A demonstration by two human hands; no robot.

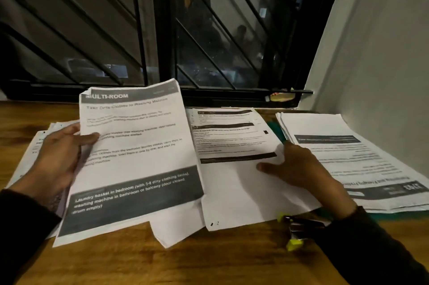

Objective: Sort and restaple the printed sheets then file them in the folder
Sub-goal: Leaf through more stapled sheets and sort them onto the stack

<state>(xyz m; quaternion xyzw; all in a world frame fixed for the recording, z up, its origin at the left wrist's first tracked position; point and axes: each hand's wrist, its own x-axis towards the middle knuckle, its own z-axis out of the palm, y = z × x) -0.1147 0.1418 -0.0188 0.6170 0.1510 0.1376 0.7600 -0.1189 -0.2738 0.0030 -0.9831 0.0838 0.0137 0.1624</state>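
The left hand grips a printed sheet headed "MULTI-ROOM" at its left edge, thumb laid on the face of the page and fingers behind it, so the sheet stands tilted up off the wooden table. At nine o'clock from that hand, more loose sheets lie flat beneath it.

The right hand lies released, fingers spread and flat, pressing on the middle sheet, which sits at three o'clock from the raised page and touches its right edge. Two small holes mark that sheet's lower left corner.

At five o'clock from the right wrist, a stapler with yellow-green tips rests on the table, partly under the dark sleeve. At two o'clock from the right hand, a stack of sheets lies turned upside down to the viewer, resting on a green folder whose edge shows between the middle sheet and the stack. A dark barred window fills twelve o'clock.
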